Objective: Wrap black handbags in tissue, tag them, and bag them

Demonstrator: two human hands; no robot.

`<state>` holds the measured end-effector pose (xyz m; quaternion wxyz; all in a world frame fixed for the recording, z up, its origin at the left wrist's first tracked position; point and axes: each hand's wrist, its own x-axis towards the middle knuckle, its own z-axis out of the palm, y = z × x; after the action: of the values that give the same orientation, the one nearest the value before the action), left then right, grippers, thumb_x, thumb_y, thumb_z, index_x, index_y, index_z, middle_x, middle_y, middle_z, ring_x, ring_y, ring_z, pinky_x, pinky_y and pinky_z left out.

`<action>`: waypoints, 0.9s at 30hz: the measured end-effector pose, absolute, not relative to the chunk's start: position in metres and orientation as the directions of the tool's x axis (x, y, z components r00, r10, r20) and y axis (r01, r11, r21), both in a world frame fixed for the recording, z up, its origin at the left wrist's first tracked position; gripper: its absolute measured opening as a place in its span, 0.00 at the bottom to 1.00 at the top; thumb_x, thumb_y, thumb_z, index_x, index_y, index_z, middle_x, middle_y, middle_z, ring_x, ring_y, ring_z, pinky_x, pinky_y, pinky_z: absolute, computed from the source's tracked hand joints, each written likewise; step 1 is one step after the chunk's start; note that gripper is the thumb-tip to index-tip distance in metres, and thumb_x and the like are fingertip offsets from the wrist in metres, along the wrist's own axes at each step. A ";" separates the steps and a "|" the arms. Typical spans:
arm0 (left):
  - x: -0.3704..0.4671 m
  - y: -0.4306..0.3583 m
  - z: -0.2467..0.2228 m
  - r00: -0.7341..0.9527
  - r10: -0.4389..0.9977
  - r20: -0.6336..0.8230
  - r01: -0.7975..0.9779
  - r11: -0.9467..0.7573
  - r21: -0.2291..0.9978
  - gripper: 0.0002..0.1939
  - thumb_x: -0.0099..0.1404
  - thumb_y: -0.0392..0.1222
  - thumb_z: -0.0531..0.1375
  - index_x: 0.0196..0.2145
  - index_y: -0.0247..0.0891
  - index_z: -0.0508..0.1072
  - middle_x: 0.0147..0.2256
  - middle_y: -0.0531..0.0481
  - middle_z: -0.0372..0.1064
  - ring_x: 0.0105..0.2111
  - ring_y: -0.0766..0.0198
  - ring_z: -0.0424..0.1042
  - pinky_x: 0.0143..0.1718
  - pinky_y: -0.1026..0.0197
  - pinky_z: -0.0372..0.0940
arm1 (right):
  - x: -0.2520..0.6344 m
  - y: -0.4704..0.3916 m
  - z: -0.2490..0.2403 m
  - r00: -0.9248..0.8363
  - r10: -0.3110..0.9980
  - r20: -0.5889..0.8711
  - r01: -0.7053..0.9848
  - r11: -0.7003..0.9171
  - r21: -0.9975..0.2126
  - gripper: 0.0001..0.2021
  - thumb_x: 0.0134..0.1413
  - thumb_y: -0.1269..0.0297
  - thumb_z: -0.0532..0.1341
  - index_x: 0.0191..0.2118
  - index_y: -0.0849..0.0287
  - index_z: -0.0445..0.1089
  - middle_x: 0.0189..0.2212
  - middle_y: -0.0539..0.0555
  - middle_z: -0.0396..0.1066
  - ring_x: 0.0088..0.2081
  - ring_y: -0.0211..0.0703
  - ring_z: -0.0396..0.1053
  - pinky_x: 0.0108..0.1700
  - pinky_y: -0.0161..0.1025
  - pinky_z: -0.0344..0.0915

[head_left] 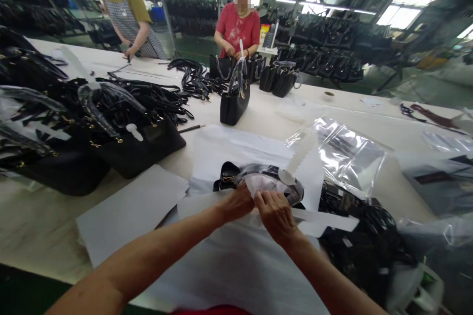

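In front of me a black handbag [226, 171] lies on sheets of white paper [229, 261], partly covered by them. Its handle [271, 171] has clear plastic wrapping, and a white toothed strip [298, 155] sticks up from it. My left hand [239, 202] is closed at the bag's opening on white thin paper [264, 184]. Right beside it, my right hand [275, 212] pinches the same paper with bent fingers. A white paper band [328, 221] extends to the right of my right hand. Most of the bag's body is hidden by my hands and the paper.
More black handbags [138, 145] and a heap of black straps [148, 96] fill the left side. Another handbag [235, 106] stands ahead. Clear plastic bags [349, 150] and black straps [364, 226] lie right. Two people [238, 24] work across the table [388, 123].
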<state>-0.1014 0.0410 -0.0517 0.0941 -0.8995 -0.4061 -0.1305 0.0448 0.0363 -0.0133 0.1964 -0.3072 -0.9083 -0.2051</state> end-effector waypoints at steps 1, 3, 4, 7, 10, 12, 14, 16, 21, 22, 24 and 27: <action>-0.110 0.038 -0.053 0.676 0.673 0.300 0.722 -0.686 -0.089 0.16 0.66 0.32 0.49 0.51 0.30 0.63 0.47 0.42 0.68 0.53 0.56 0.62 0.58 0.52 0.55 | 0.046 0.033 -0.019 -0.729 0.477 0.491 0.644 0.722 0.253 0.09 0.58 0.76 0.51 0.34 0.63 0.68 0.23 0.52 0.64 0.26 0.42 0.58 0.33 0.40 0.53; -0.127 0.033 -0.052 0.759 0.580 0.297 0.639 -0.751 -0.165 0.13 0.65 0.32 0.51 0.47 0.30 0.66 0.44 0.41 0.69 0.52 0.55 0.64 0.57 0.51 0.56 | 0.049 0.028 -0.028 -0.715 0.476 0.512 0.657 0.709 0.258 0.10 0.59 0.76 0.50 0.35 0.63 0.67 0.23 0.52 0.63 0.26 0.41 0.58 0.32 0.40 0.52; -0.135 0.031 -0.049 0.797 0.520 0.306 0.589 -0.780 -0.209 0.12 0.65 0.31 0.51 0.45 0.29 0.67 0.43 0.40 0.69 0.51 0.55 0.65 0.56 0.51 0.58 | 0.050 0.027 -0.032 -0.711 0.475 0.518 0.661 0.704 0.261 0.10 0.59 0.76 0.49 0.34 0.63 0.67 0.23 0.52 0.63 0.26 0.41 0.58 0.32 0.40 0.53; -0.145 0.023 -0.035 0.862 0.325 0.389 0.451 -0.842 -0.296 0.11 0.64 0.30 0.52 0.43 0.27 0.68 0.43 0.40 0.69 0.49 0.56 0.66 0.53 0.55 0.61 | 0.050 0.028 -0.044 -0.703 0.486 0.519 0.671 0.696 0.256 0.11 0.57 0.78 0.49 0.33 0.63 0.68 0.23 0.52 0.64 0.26 0.42 0.59 0.33 0.41 0.55; -0.135 0.017 -0.024 0.839 0.315 0.443 0.469 -0.832 -0.296 0.15 0.65 0.30 0.50 0.48 0.27 0.65 0.47 0.39 0.67 0.53 0.56 0.63 0.55 0.54 0.59 | 0.046 0.030 -0.058 -0.654 0.492 0.574 0.698 0.686 0.206 0.13 0.55 0.80 0.48 0.31 0.65 0.69 0.24 0.56 0.67 0.28 0.44 0.61 0.37 0.44 0.59; -0.123 0.016 -0.025 0.785 0.431 0.445 0.582 -0.760 -0.290 0.19 0.65 0.28 0.46 0.53 0.27 0.61 0.50 0.37 0.65 0.56 0.55 0.59 0.58 0.50 0.56 | 0.041 0.029 -0.068 -0.615 0.486 0.621 0.722 0.664 0.195 0.14 0.55 0.79 0.48 0.32 0.67 0.70 0.27 0.59 0.70 0.30 0.46 0.63 0.40 0.46 0.61; -0.113 0.017 -0.034 0.725 0.513 0.460 0.669 -0.684 -0.290 0.22 0.65 0.26 0.43 0.56 0.25 0.59 0.51 0.36 0.65 0.57 0.54 0.58 0.60 0.47 0.52 | 0.037 0.025 -0.075 -0.592 0.497 0.634 0.749 0.629 0.206 0.14 0.55 0.78 0.48 0.36 0.69 0.71 0.30 0.62 0.72 0.32 0.46 0.65 0.42 0.47 0.62; -0.108 0.019 -0.048 0.683 0.534 0.498 0.706 -0.659 -0.261 0.24 0.65 0.26 0.42 0.58 0.24 0.57 0.50 0.34 0.66 0.58 0.52 0.58 0.61 0.46 0.49 | 0.037 0.019 -0.078 -0.578 0.527 0.623 0.768 0.609 0.198 0.14 0.56 0.77 0.48 0.39 0.70 0.71 0.33 0.61 0.72 0.34 0.46 0.66 0.47 0.47 0.61; -0.106 0.019 -0.075 0.570 0.591 0.571 0.758 -0.646 -0.088 0.26 0.67 0.29 0.44 0.62 0.30 0.49 0.55 0.32 0.60 0.61 0.49 0.50 0.62 0.42 0.43 | 0.075 -0.017 -0.073 -0.564 0.528 0.634 0.724 0.686 0.073 0.15 0.59 0.71 0.49 0.48 0.62 0.68 0.46 0.56 0.69 0.53 0.45 0.60 0.62 0.48 0.47; -0.106 0.018 -0.076 0.569 0.598 0.565 0.758 -0.648 -0.077 0.27 0.66 0.29 0.45 0.62 0.31 0.48 0.56 0.32 0.58 0.61 0.48 0.48 0.62 0.42 0.42 | 0.094 -0.027 -0.071 -0.506 0.562 0.654 0.751 0.661 0.013 0.15 0.60 0.69 0.49 0.49 0.59 0.67 0.47 0.55 0.68 0.54 0.44 0.59 0.63 0.49 0.46; -0.106 0.015 -0.077 0.584 0.594 0.554 0.753 -0.651 -0.096 0.28 0.65 0.28 0.48 0.62 0.32 0.48 0.58 0.31 0.55 0.62 0.47 0.46 0.63 0.42 0.41 | 0.145 -0.044 -0.070 -0.264 0.693 0.670 0.857 0.488 -0.167 0.14 0.59 0.68 0.51 0.49 0.55 0.66 0.45 0.54 0.69 0.53 0.42 0.61 0.61 0.49 0.48; -0.106 0.013 -0.078 0.613 0.558 0.559 0.743 -0.649 -0.168 0.31 0.63 0.28 0.52 0.62 0.31 0.48 0.59 0.30 0.52 0.61 0.46 0.45 0.63 0.42 0.41 | 0.247 -0.064 -0.075 0.358 0.770 0.528 0.868 -0.066 -0.493 0.12 0.56 0.65 0.54 0.44 0.59 0.70 0.42 0.58 0.71 0.48 0.45 0.64 0.54 0.47 0.57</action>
<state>-0.1056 0.0131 -0.0781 0.1954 -0.8767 -0.3709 -0.2361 0.2465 -0.0638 -0.0747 0.3876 -0.7273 -0.5628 -0.0633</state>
